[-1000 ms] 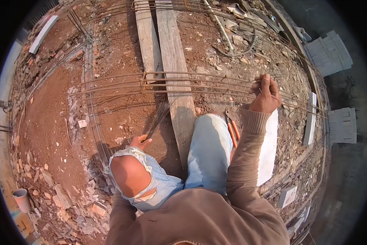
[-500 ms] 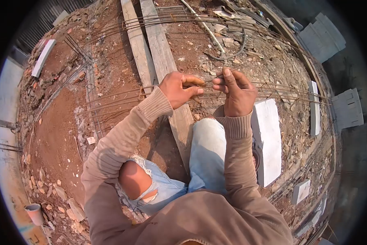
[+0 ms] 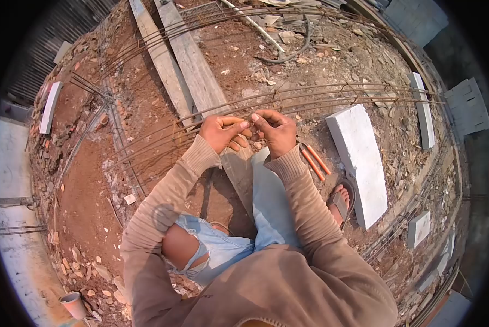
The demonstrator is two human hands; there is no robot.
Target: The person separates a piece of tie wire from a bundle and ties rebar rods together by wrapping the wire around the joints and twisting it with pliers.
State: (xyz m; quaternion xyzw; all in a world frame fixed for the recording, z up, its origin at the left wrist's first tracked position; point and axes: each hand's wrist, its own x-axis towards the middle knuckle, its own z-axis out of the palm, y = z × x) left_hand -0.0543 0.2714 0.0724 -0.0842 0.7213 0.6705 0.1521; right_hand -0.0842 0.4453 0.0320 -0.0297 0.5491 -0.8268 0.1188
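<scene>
Outdoors, on reddish, rubble-strewn ground (image 3: pixel 81 191): sat low among wooden planks (image 3: pixel 193 60), with steel rods (image 3: pixel 359 98) stretched crosswise just ahead, caged in small stirrups. Judged to be at a fingertip stage, working fine material close above the rods; judged next to call for an unbroken pinch and steady wrists beside the steel. Raised left hand (image 3: pixel 221 132) and right hand (image 3: pixel 277 133) ahead of the chest, just beside each other, fingertips facing. Angled both forearms forward and inward over bent knees, left knuckles uppermost, right fingers curled toward the left. Pressed thumb to forefinger in each grip, seemingly around thin wire, though too fine here to confirm. Listed at right, on the ground, unheld: orange-handled pliers (image 3: pixel 312 165); farther right, white block (image 3: pixel 359 163).
</scene>
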